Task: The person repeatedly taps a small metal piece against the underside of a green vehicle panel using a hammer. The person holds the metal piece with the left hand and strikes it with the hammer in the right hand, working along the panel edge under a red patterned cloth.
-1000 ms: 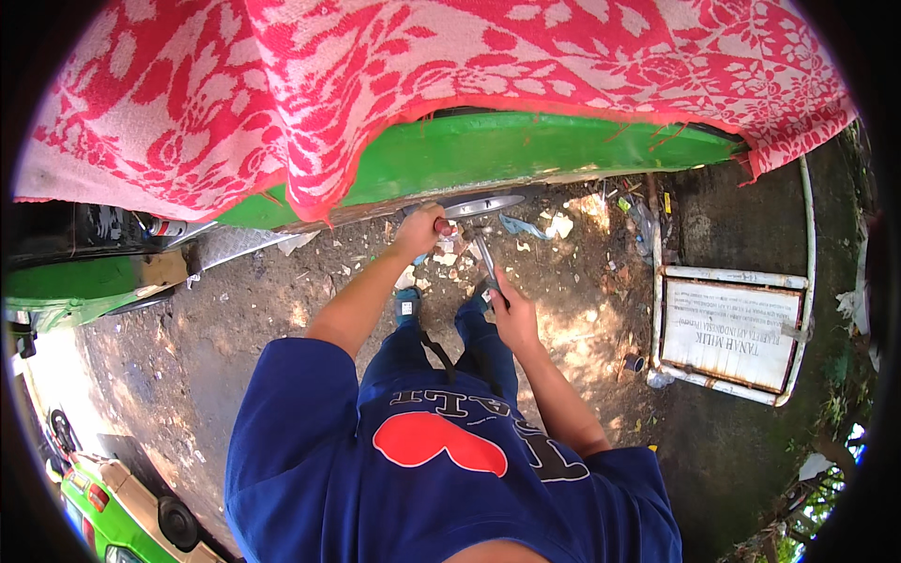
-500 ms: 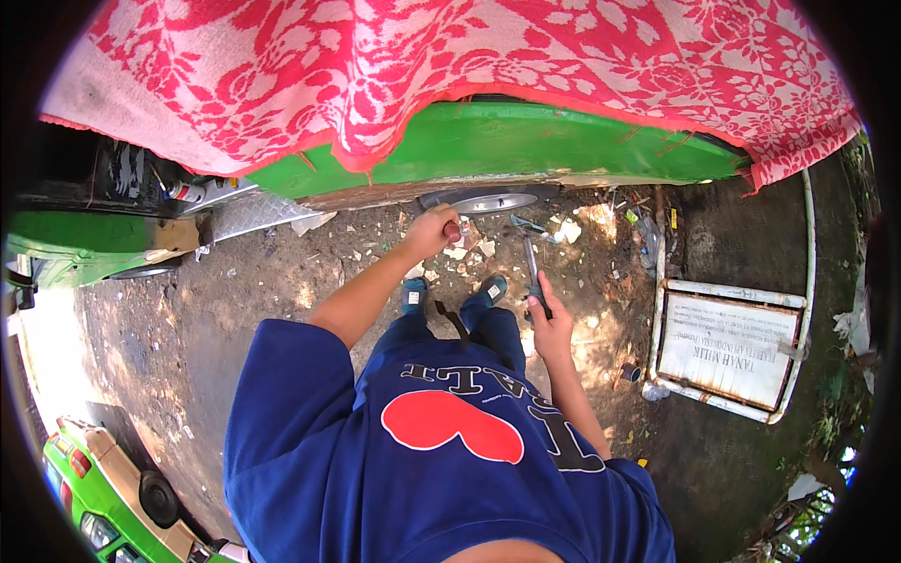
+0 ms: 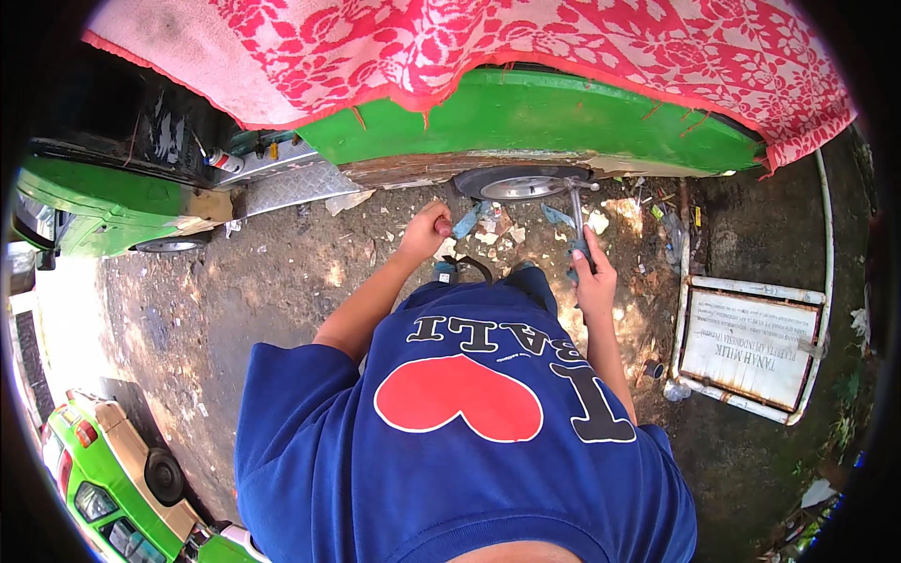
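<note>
Steel wrench (image 3: 578, 214) stands upright in the right hand (image 3: 595, 277), clenched round its shaft, head up by the wheel (image 3: 519, 183) for reach; the left hand (image 3: 427, 228) is fisted, contents hidden.

Glossy green painted body panel (image 3: 563, 122), patterned woven cloth (image 3: 526, 42), shiny metal wrench (image 3: 576, 214).

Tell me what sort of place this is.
Likely an outdoor roadside repair spot: bare dirt ground strewn with scraps, a green vehicle under a red patterned cloth, and the right hand holding a metal tool.
</note>
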Demonstrator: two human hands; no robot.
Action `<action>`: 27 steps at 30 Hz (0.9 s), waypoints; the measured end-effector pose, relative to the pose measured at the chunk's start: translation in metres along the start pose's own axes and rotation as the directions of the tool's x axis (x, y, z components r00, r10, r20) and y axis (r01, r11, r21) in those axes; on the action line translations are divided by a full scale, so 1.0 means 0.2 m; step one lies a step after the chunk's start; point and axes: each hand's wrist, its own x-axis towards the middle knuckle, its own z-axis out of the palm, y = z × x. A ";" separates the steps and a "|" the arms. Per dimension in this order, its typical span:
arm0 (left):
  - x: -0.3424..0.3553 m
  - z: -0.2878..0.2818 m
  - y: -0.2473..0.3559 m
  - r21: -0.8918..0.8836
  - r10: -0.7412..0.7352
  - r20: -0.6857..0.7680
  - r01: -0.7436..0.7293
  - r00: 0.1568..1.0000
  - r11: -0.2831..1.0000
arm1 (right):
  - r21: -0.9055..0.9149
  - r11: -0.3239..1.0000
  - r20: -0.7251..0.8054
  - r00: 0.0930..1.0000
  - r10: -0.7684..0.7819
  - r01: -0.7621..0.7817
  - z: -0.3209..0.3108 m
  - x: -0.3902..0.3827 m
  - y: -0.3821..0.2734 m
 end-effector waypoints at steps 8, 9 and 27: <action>-0.06 -0.02 0.04 -0.023 -0.074 -0.070 0.072 0.995 0.997 | 0.073 0.996 -0.038 0.998 0.051 -0.048 -0.11 -0.15 0.03; -0.06 -0.01 0.04 -0.021 -0.080 -0.084 0.079 0.993 0.997 | 0.087 0.995 -0.052 0.997 0.060 -0.055 -0.12 -0.16 0.01; -0.40 0.11 0.24 -0.103 -0.364 -0.209 0.350 0.908 0.931 | 0.181 0.973 0.012 0.990 0.141 -0.141 -0.39 -0.50 0.17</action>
